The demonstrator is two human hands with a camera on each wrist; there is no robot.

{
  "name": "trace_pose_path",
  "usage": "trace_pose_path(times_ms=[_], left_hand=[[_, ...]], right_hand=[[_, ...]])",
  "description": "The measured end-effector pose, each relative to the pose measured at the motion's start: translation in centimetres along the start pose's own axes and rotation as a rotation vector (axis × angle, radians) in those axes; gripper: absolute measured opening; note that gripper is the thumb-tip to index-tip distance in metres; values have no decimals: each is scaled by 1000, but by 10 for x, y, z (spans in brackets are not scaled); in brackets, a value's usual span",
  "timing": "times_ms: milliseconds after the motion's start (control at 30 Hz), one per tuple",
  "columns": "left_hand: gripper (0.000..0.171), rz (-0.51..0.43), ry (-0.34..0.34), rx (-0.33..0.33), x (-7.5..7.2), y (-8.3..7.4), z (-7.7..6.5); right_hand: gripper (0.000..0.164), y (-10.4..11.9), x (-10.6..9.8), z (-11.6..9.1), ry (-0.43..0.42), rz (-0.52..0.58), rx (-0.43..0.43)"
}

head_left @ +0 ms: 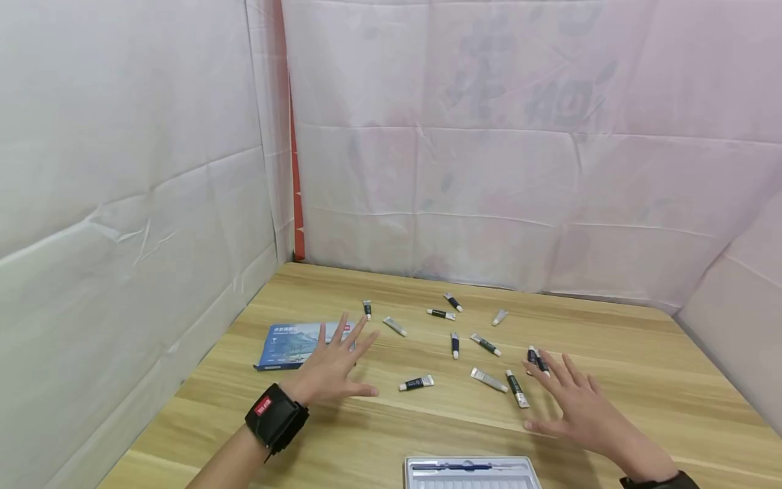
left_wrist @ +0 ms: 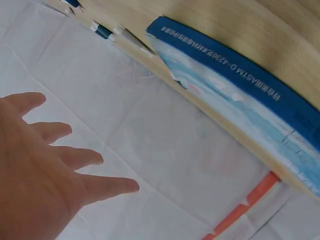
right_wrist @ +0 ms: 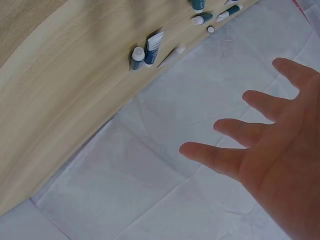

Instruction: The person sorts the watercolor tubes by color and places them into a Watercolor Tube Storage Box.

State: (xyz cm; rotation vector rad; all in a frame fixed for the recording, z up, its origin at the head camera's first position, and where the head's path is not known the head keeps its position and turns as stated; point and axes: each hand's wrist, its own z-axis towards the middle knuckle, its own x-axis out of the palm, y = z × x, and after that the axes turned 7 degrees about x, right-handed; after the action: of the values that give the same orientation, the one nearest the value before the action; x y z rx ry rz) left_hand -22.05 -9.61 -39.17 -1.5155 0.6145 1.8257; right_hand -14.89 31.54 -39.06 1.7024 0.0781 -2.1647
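My left hand [head_left: 330, 370] is spread over the left half of the table, fingers straight, holding nothing. In the head view it overlaps a blue flat box [head_left: 287, 346] with a landscape picture. The right hand [head_left: 577, 407] also has its fingers spread and holds nothing. Close by its fingertips lie two dark paint tubes [head_left: 531, 360]. Just left of that hand are a dark green tube [head_left: 516, 389] and a silvery white tube [head_left: 489, 379]. A dark blue tube [head_left: 416, 383] lies between the hands. In the left wrist view the box [left_wrist: 225, 70] shows its blue printed side.
Several more small paint tubes [head_left: 441, 314] lie scattered across the wooden table [head_left: 641, 360]. At the front edge of the head view, a white tray [head_left: 470, 460] holds a blue brush [head_left: 452, 466]. White cloth [head_left: 501, 170] hangs behind and beside the table.
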Motion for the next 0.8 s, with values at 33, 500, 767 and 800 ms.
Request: trace_pose_path(times_ms=[33, 500, 767, 800], left_hand=[[91, 12, 12, 12, -1, -4, -1], [61, 110, 334, 622, 18, -97, -26], [59, 125, 324, 568, 38, -107, -38], [59, 159, 313, 569, 39, -107, -38]], right_hand=[[82, 0, 1, 0, -1, 2, -11], [12, 31, 26, 6, 375, 206, -242], [17, 39, 28, 8, 370, 226, -270], [16, 40, 27, 8, 380, 226, -260]])
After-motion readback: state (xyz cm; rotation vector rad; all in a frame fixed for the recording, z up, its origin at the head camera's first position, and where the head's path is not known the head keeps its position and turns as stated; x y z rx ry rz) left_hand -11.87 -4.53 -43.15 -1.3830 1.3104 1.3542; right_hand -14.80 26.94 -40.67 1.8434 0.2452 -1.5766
